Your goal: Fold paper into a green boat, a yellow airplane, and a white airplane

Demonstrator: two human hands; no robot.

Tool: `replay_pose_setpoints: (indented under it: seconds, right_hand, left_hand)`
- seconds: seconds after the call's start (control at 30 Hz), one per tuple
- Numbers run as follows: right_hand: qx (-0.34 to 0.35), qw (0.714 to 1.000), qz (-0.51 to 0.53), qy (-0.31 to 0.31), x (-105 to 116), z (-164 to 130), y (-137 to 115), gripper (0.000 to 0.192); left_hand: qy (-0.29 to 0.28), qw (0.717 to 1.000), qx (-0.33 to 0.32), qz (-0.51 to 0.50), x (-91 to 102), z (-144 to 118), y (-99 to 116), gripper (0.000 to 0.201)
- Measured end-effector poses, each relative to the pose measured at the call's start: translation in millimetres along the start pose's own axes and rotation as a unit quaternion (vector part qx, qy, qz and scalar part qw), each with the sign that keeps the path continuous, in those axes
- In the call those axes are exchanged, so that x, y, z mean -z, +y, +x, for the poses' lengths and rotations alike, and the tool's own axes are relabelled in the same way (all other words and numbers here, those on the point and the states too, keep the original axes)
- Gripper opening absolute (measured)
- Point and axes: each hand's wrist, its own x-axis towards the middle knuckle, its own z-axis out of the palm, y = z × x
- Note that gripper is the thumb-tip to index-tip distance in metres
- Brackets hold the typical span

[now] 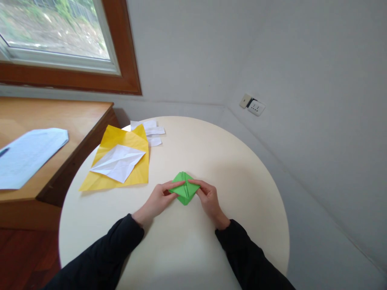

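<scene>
Window (54, 32) at upper L, wood-framed, greenery outside. Below it we have a wooden desk (81, 114) w/ white papers (33, 157) and, at the pic's edge, a dark pen (4, 152) lying on them, prob. left there to be handy for writing; the text is too small to read.

Next, on the far-L part of our round table (236, 157), a yellow sheet (121, 136) lies flat w/ a creased white paper (119, 163) on top. White slips (155, 131) sit partly under its far corner. All this seems set aside to give our hands room.

Near table ctr. is the green folded paper (187, 192), a layered diamond btwn our hands, one corner twd. us. Our left hand (159, 197) pinches its L corner narrowly, forefinger across the upper face, thumb at the lower edge. Our right hand (210, 199) grips the R corner likewise, prob. b/c a two-sided hold steadies the loose layers. We can't tell if the paper touches the tabletop.

Far R, a wall socket (256, 107) and a small plate (245, 100), side by side, well apart from our work.
</scene>
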Motion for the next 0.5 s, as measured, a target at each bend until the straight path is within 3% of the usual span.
replay_pose_setpoints:
  seconds: [0.2,0.5]
  right_hand:
    - [-0.024,0.996,0.039,-0.080,1.0,-1.4,-3.6,0.026]
    - [0.002,0.998,-0.018,-0.057,3.3,2.1,0.8,0.012]
  left_hand:
    - [0.022,1.000,0.010,0.011,4.2,1.3,1.0,0.032]
    - [-0.001,1.000,0.021,0.017,5.2,0.3,14.3,0.032]
